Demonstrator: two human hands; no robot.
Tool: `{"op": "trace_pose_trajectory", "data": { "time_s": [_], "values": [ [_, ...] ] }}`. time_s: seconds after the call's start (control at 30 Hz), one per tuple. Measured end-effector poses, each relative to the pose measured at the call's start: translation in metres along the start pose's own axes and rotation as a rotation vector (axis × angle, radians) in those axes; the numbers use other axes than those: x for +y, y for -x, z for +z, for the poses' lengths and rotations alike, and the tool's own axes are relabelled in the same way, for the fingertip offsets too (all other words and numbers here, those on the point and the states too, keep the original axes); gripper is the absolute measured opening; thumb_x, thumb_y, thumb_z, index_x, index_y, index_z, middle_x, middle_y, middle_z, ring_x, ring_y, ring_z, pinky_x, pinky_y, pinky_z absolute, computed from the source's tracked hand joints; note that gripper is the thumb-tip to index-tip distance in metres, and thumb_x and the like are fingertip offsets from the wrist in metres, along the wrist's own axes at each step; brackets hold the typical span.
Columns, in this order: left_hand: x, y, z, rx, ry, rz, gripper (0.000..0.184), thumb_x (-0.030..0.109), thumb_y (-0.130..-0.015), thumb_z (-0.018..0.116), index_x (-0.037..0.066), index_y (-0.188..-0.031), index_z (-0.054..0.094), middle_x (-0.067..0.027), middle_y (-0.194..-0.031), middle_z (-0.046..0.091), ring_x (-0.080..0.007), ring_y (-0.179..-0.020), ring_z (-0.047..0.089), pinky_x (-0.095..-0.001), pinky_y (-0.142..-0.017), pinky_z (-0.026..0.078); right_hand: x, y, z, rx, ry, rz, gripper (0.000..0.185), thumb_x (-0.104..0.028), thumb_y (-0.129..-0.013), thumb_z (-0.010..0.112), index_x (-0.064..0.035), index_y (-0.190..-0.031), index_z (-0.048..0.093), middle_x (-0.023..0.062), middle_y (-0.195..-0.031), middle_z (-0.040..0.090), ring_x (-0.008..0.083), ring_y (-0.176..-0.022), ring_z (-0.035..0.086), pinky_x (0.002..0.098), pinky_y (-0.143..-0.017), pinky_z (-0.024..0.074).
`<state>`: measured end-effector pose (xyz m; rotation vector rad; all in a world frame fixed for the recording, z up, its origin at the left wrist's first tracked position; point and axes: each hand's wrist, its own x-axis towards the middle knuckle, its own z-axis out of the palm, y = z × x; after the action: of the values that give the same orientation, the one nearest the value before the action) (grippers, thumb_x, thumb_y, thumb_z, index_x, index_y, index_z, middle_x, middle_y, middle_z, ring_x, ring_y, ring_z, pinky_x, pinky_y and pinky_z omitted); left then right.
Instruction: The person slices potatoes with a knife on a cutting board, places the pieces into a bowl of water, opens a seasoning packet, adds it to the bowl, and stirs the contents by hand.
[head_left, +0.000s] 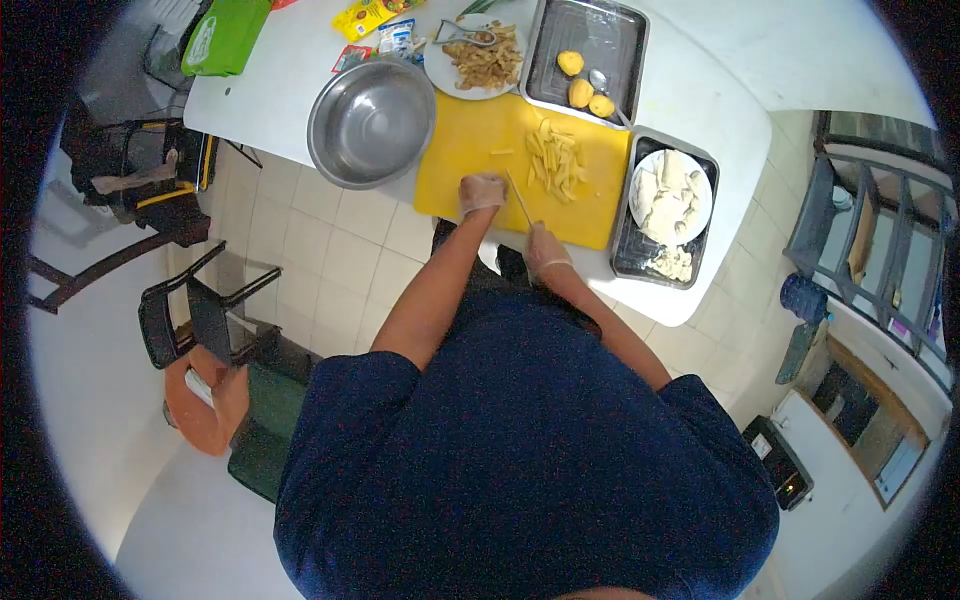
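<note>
On the yellow cutting board [470,135], my left hand [483,193], in a clear glove, rests near the front left with fingers curled down. What it holds, if anything, is hidden beneath it. My right hand [547,247], also gloved, is closed around the handle of a knife [520,197] at the board's front edge. The blade points up and left, its tip close beside my left hand. A heap of pale yellow potato strips [556,162] lies right of the knife, and a single strip [502,152] sits above my left hand.
A steel bowl [370,122] stands left of the board. Behind it is a plate of peelings [488,62] with a peeler [468,38]. One dark tray [620,35] holds peeled potatoes [580,93] and a spoon [598,79]; another [622,250] holds a plate [640,222] of whitish pieces.
</note>
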<state>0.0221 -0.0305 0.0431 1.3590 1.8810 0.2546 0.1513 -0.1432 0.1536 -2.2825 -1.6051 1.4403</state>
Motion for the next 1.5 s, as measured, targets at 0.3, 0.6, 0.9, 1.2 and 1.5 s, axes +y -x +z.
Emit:
{"op": "trace_pose_trajectory", "data": {
  "time_s": [0.3,0.6,0.9,1.2,1.5],
  "values": [
    [0.025,0.014,-0.019,0.072,-0.072,-0.044,0.019,0.025,-0.069,0.065,0.007,-0.072,0.071,-0.0158,-0.073,0.068,-0.0324,-0.069,0.068,-0.0423,-0.070,0.054,-0.015,0.001,-0.017,-0.047,0.111,0.003,0.021,-0.013,-0.091,0.042,0.0035,-0.100,0.051,0.0317,-0.094,0.062,0.0465,-0.093,0.061,0.0518,-0.080,0.0488],
    [0.022,0.010,-0.016,0.018,-0.059,-0.046,0.022,0.024,-0.071,0.062,0.006,-0.080,0.072,-0.0188,-0.082,0.068,-0.0342,-0.076,0.068,-0.0432,-0.073,0.054,0.001,-0.012,0.005,-0.007,0.053,-0.004,0.025,-0.017,-0.094,0.039,0.0044,-0.102,0.050,0.0318,-0.095,0.062,0.0465,-0.092,0.062,0.0518,-0.078,0.0487],
    [0.020,0.013,-0.016,0.034,-0.041,0.004,0.021,0.026,-0.070,0.064,0.008,-0.076,0.072,-0.0167,-0.078,0.068,-0.0326,-0.073,0.068,-0.0413,-0.067,0.054,0.021,-0.024,0.026,0.048,-0.026,-0.030,0.029,-0.022,-0.096,0.037,0.0021,-0.106,0.048,0.0308,-0.096,0.062,0.0461,-0.092,0.062,0.0528,-0.079,0.0476],
    [0.003,-0.005,0.002,0.051,-0.007,0.002,0.025,0.030,-0.071,0.063,0.006,-0.074,0.072,-0.0196,-0.078,0.068,-0.0344,-0.073,0.068,-0.0428,-0.071,0.054,0.026,0.005,-0.016,-0.040,0.115,0.012,0.025,-0.018,-0.092,0.042,0.0019,-0.106,0.048,0.0313,-0.095,0.062,0.0468,-0.090,0.062,0.0541,-0.077,0.0486],
    [0.009,-0.001,-0.004,0.001,0.068,-0.006,0.028,0.029,-0.073,0.059,0.003,-0.072,0.070,-0.0220,-0.076,0.066,-0.0375,-0.074,0.067,-0.0447,-0.072,0.053,0.021,-0.009,-0.026,-0.008,0.153,-0.010,0.023,-0.018,-0.089,0.046,0.0011,-0.098,0.054,0.0293,-0.093,0.064,0.0455,-0.089,0.062,0.0532,-0.077,0.0491]
  ]
}}
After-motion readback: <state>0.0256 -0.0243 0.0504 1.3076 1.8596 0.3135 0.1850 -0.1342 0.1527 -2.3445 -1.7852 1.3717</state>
